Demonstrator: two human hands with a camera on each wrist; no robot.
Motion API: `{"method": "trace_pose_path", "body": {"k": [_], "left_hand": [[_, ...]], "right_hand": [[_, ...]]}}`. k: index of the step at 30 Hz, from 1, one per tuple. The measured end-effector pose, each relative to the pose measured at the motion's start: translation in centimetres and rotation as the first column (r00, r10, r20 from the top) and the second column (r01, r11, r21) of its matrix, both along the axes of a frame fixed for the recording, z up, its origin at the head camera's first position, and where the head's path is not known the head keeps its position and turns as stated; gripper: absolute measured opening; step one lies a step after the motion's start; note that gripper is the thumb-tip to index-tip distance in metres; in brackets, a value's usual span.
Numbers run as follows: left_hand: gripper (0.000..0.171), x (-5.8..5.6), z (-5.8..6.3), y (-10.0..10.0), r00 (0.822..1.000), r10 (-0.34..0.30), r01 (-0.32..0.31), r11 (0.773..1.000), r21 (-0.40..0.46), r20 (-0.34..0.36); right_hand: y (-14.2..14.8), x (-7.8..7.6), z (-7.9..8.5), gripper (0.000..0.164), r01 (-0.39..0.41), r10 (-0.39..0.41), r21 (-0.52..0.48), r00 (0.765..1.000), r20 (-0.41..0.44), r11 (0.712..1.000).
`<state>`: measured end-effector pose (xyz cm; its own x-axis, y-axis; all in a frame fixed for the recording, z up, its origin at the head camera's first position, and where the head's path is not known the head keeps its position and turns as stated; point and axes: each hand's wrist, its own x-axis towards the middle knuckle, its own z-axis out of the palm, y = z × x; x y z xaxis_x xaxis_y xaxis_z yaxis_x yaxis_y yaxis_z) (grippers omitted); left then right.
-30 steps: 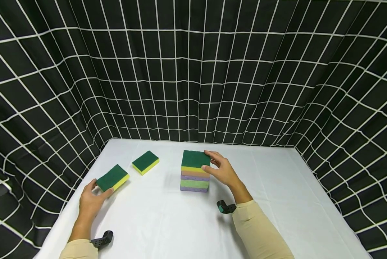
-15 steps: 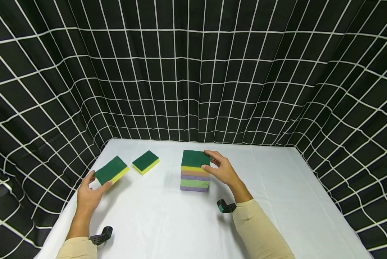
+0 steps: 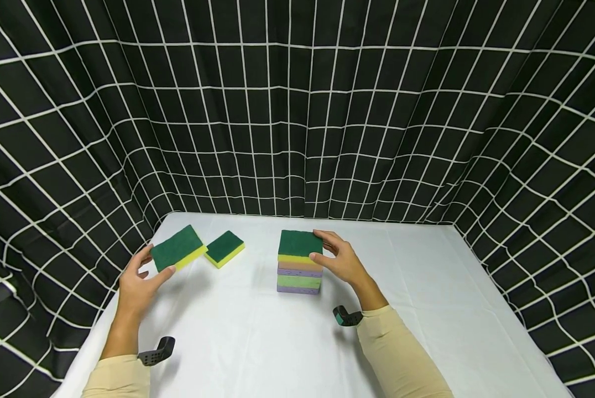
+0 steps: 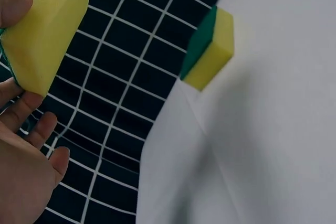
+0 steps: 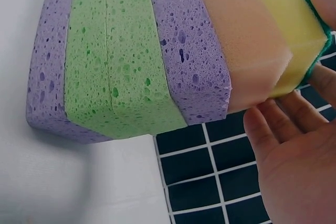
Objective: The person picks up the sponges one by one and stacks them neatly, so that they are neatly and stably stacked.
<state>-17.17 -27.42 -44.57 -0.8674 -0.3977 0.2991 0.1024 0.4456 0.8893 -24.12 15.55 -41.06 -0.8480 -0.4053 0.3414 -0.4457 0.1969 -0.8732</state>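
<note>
My left hand (image 3: 137, 290) pinches a yellow sponge with a green scouring face (image 3: 178, 246) by its near left end, thumb in front. It hangs above the table, green side up; its yellow underside (image 4: 52, 27) fills the upper left of the left wrist view. A second such sponge (image 3: 224, 246) lies on the table just beyond it. At the centre stands a stack of several sponges (image 3: 299, 281), purple, green, purple, peach, with a green-and-yellow sponge (image 3: 301, 243) on top. My right hand (image 3: 344, 264) grips that top sponge at its right side; fingertips reach the peach one (image 5: 241, 51) below.
A white cloth covers the table (image 3: 257, 342). Black curtains with a white grid (image 3: 297, 110) enclose it at the back and both sides. Each wrist bears a small black camera mount, the left one (image 3: 158, 352) and the right one (image 3: 347, 317).
My left hand has raised its sponge and carried it away from me and slightly right, closer to the lying sponge. The right hand and the stack have stayed put.
</note>
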Motion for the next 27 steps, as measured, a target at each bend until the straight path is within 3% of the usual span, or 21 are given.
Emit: {"method": "trace_pose_path", "body": {"k": [14, 27], "left_hand": [[0.073, -1.2, 2.4, 2.1, 0.989, -0.119, 0.117, 0.993, -0.021, -0.084], [0.075, -3.4, 4.2, 5.0, 0.948, -0.282, 0.280, 0.959, -0.039, -0.146]], "right_hand": [[0.0, 0.0, 0.0, 0.055, 0.000, 0.000, -0.001, 1.000, -0.010, 1.000], [0.1, 0.0, 0.1, 0.056, -0.006, 0.006, 0.016, 0.999, -0.034, 1.000]]}}
